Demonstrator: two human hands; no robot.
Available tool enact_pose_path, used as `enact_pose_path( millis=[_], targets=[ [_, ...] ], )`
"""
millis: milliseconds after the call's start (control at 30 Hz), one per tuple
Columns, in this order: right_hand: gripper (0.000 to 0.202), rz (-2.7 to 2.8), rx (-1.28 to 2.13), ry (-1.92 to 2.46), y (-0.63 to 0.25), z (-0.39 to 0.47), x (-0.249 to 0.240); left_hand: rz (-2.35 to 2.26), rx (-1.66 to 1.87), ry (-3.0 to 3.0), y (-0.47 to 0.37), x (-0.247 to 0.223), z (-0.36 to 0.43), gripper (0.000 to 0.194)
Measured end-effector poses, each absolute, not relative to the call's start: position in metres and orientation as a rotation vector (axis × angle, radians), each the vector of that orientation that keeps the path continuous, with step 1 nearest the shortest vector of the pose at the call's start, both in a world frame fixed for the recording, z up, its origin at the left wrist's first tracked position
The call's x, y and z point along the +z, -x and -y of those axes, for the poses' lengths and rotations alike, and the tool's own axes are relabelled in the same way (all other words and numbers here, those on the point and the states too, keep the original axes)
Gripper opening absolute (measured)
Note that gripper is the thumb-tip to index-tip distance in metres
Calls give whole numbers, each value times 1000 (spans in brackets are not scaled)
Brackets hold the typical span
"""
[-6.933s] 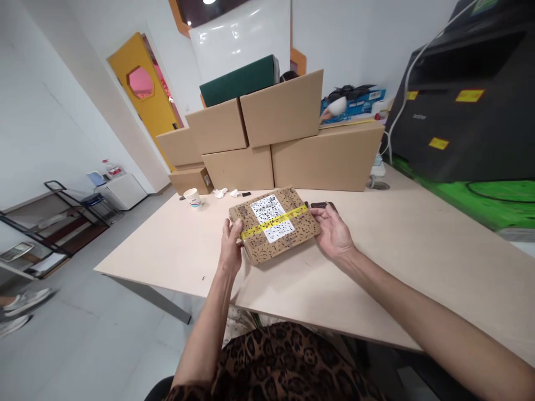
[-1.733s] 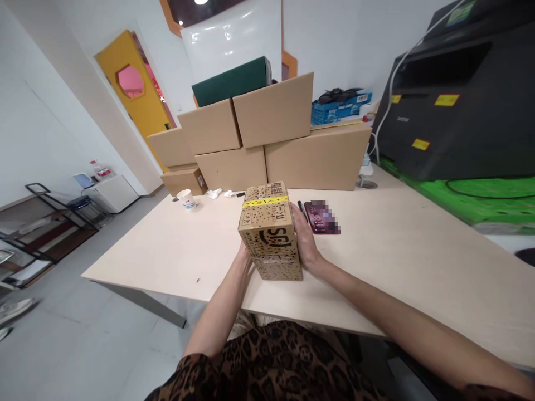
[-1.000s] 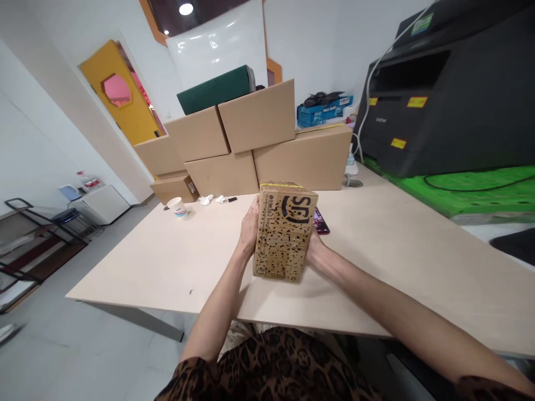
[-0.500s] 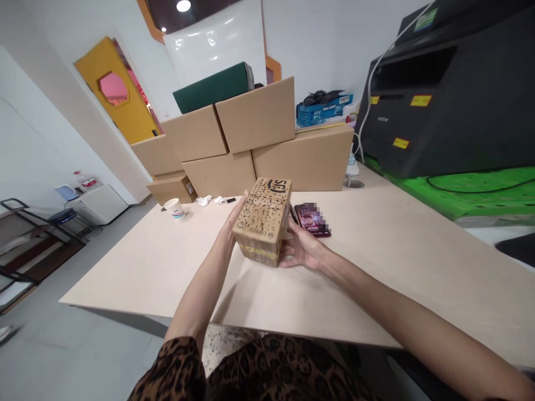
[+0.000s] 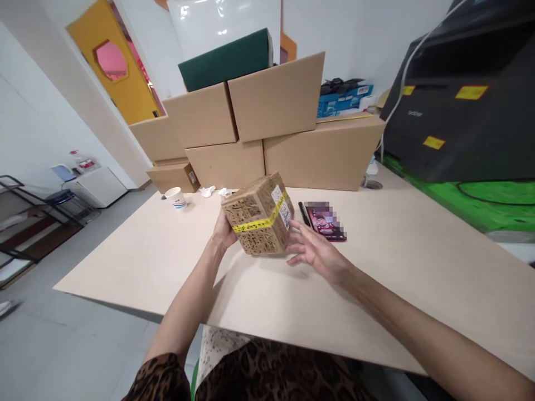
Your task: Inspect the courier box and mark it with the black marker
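Observation:
A small cardboard box (image 5: 254, 236) with dark printed marks, a band of yellow tape and white labels on its right side is held tilted above the table (image 5: 267, 295). My left hand (image 5: 225, 229) grips its left side, with the fingertips hidden behind and under it. On the right, my right hand (image 5: 311, 250) is open, its fingers spread close to the labelled side; whether a fingertip touches the box I cannot tell. A phone (image 5: 326, 223) with a lit screen and a black pen (image 5: 304, 213) lie just beyond my right hand.
Large cardboard boxes (image 5: 225, 164) are stacked along the table's back, topped by a green box (image 5: 228, 61). At the back left stand a paper cup (image 5: 175, 197) and crumpled tissues (image 5: 207, 191). A big black printer (image 5: 455, 111) stands at right on a green surface (image 5: 480, 206).
The box has turned and tilted, so its taped front and labelled right side now show. My right hand has loosened from it and opened. The view has shifted slightly.

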State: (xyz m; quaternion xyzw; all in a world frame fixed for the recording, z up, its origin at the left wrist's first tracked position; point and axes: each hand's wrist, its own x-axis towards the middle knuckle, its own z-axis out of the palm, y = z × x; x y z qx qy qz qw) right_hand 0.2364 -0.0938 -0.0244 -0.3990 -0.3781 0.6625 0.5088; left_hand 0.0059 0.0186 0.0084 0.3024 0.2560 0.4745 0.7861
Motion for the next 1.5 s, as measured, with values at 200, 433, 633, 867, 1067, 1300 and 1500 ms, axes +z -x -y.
enact_pose_path(
  millis=[200,433,633,867,1067,1300,1500],
  targets=[
    [63,1351,1280,986,-238,94,-34,-723,1206,-405,21,-3,-30,47],
    [78,1347,975,1283,-238,59,-27,-905,1487,-175,54,-25,-19,68],
    [84,1112,1242,1264,-220,17,-43,-931,1484,-345,43,-24,-7,54],
    [62,985,1111,1287,-217,-29,-46,-1142,1388,-423,41,-17,-1,62],
    [48,1084,1234,1099,-217,-18,-40,-1104,1479,-541,44,-17,2,66],
    [52,1251,1019,1302,-265,13,-37,-851,1577,-781,47,-12,6,64],
    [42,1931,265,2029,-294,10,-35,-795,1588,-844,43,-9,11,68]
  ],
)
